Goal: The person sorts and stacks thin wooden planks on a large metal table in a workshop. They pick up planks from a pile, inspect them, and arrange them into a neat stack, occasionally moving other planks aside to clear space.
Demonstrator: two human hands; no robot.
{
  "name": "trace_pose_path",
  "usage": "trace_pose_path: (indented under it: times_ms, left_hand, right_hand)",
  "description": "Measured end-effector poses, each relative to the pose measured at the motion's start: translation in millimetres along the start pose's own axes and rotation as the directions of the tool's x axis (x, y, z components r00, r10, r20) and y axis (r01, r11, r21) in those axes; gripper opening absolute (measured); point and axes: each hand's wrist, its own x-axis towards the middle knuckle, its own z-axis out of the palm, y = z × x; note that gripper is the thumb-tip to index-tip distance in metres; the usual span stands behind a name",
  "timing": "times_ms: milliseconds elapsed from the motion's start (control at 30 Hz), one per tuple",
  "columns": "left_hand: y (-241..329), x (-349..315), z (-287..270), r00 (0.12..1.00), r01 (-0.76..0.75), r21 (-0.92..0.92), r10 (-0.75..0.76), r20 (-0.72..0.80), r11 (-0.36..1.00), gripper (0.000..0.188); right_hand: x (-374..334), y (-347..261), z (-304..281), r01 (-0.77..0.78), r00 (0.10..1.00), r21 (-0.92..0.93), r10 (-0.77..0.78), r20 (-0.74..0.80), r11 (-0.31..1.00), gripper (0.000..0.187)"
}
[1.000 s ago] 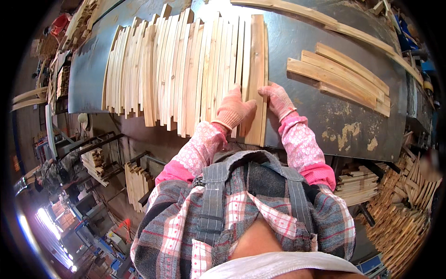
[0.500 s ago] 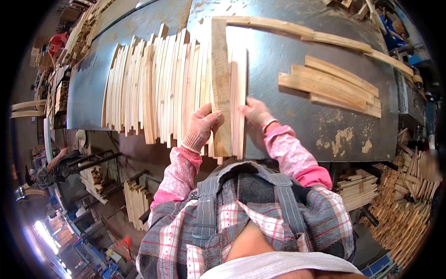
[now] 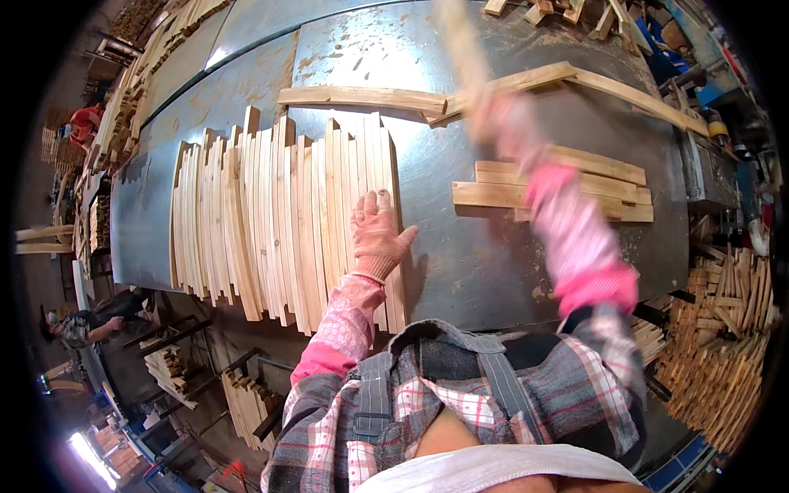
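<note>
A row of pale wooden strips (image 3: 271,214) lies side by side on the metal table. My left hand (image 3: 377,238), in a worn pinkish glove, lies flat with its fingers apart on the strips at the row's right end. Out over the far side of the table, my right hand (image 3: 503,123) is blurred by motion. A long wooden board (image 3: 462,49), smeared too, reaches away from it to the top of the view, and the hand grips its near end. Beneath that arm lies a small group of boards (image 3: 501,194).
Several boards (image 3: 362,98) form a crooked line across the table (image 3: 427,271) beyond the row. Offcuts (image 3: 567,10) lie at the far edge. Wood stacks (image 3: 719,361) stand at the lower right. At the left, another person (image 3: 94,324) is near racks of wood.
The rough board that lay on the row between my hands is gone from there. My right hand has swung far and right with a board. My left hand has opened flat on the strips.
</note>
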Motion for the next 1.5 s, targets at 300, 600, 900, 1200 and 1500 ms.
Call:
trace_pose_path:
  times_ms: [300,600,900,1200,1500]
  left_hand:
    - [-7,-2,17,0.998,0.052,0.015,-0.052,0.031,0.999,0.078]
    - [-11,-1,24,0.998,0.068,0.000,-0.068,-0.003,0.998,0.075]
    - [-13,6,29,0.993,0.043,-0.072,-0.051,-0.103,0.996,0.070]
    - [49,174,27,0.949,-0.263,-0.152,0.227,-0.217,0.953,0.073]
    - [104,220,52,0.929,-0.029,-0.095,0.062,0.366,0.995,0.061]
  right_hand:
    - [192,49,42,-0.286,0.827,0.041,0.225,0.515,0.957,0.065]
    - [105,-36,149,-0.284,0.592,0.268,-0.052,0.804,0.920,0.036]
    - [-7,33,78,-0.820,0.493,0.396,-0.158,0.856,-0.413,0.047]
    - [-104,53,13,-0.699,0.709,0.663,0.377,0.596,0.268,0.036]
    - [-121,75,9,-0.824,0.444,-0.116,0.759,0.476,0.554,0.066]
